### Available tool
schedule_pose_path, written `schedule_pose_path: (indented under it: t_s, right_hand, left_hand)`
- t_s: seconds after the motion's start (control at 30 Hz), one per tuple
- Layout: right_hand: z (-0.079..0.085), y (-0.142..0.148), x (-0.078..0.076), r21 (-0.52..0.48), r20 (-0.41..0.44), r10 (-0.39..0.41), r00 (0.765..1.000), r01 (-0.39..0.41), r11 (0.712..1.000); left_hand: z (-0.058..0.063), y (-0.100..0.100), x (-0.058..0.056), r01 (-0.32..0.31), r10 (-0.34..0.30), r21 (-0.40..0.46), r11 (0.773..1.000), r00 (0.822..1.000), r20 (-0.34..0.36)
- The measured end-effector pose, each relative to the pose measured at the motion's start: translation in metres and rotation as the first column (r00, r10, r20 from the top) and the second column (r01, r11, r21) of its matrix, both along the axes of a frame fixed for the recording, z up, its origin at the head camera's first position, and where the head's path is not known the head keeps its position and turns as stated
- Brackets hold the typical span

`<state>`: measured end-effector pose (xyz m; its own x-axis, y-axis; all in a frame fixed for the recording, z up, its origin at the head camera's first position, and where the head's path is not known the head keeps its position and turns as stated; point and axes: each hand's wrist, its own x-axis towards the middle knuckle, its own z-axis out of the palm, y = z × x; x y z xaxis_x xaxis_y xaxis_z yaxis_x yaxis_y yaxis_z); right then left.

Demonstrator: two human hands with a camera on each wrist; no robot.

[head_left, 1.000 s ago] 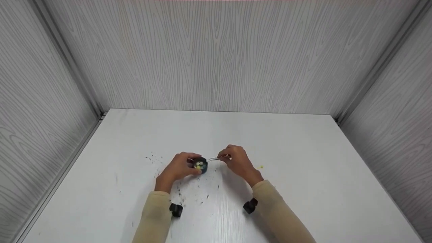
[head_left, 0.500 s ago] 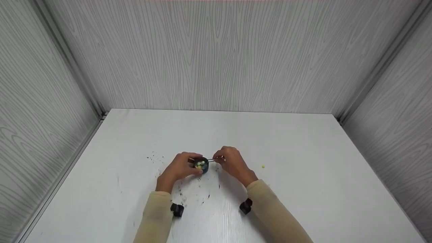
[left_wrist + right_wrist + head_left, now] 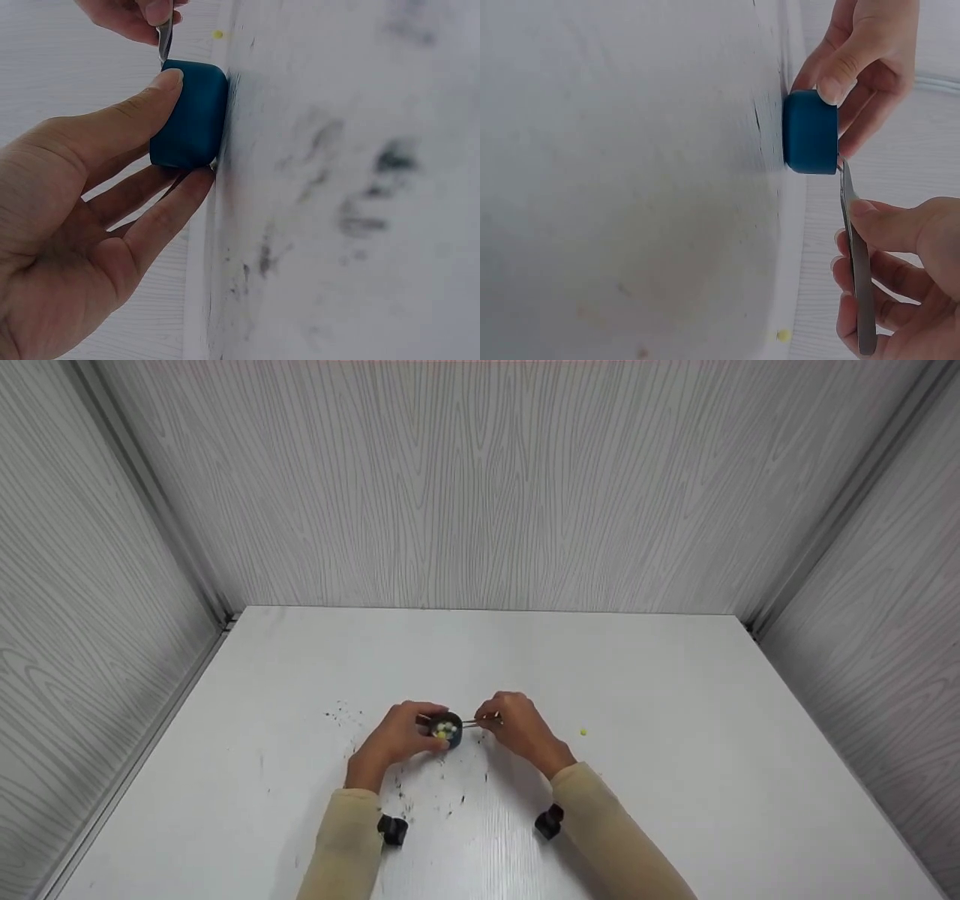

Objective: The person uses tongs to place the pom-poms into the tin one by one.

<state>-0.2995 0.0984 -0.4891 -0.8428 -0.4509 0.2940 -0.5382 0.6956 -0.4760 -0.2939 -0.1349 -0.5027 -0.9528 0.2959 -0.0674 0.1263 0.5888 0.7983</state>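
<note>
A small round blue cup (image 3: 458, 736) stands on the white table, with several little white and yellow balls (image 3: 445, 729) inside. My left hand (image 3: 397, 733) holds it from the left, thumb on the near side and fingers around the far side, as the left wrist view of the cup (image 3: 196, 116) also shows. Metal tweezers (image 3: 862, 281) are pinched in my right hand (image 3: 520, 729), just right of the cup. Their tips reach the rim in the right wrist view; what lies between the tips is hidden there by the cup wall.
One yellow ball (image 3: 583, 732) lies alone on the table (image 3: 675, 780), right of my right hand. Dark specks and smudges (image 3: 401, 799) mark the tabletop around the left forearm. Grey wood-grain panels (image 3: 480, 487) enclose the back and both sides.
My right hand has moved slightly left and toward me, bringing the tweezers to the cup's rim. The balls inside have shifted a little. My left hand keeps the cup in place.
</note>
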Motion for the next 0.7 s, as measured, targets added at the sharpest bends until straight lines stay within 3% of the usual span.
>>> schedule_pose_path:
  t_s: [0.5, 0.7]
  right_hand:
    - [0.001, 0.012, 0.001, -0.077, -0.010, -0.034, 0.999, 0.033, 0.996]
    - [0.009, 0.027, 0.001, -0.100, -0.003, -0.049, 0.999, 0.048, 0.994]
  left_hand:
    - [0.002, 0.001, 0.003, -0.011, 0.011, -0.009, 1.000, 1.000, -0.017]
    - [0.002, 0.001, 0.003, -0.010, 0.010, -0.006, 1.000, 1.000, -0.015]
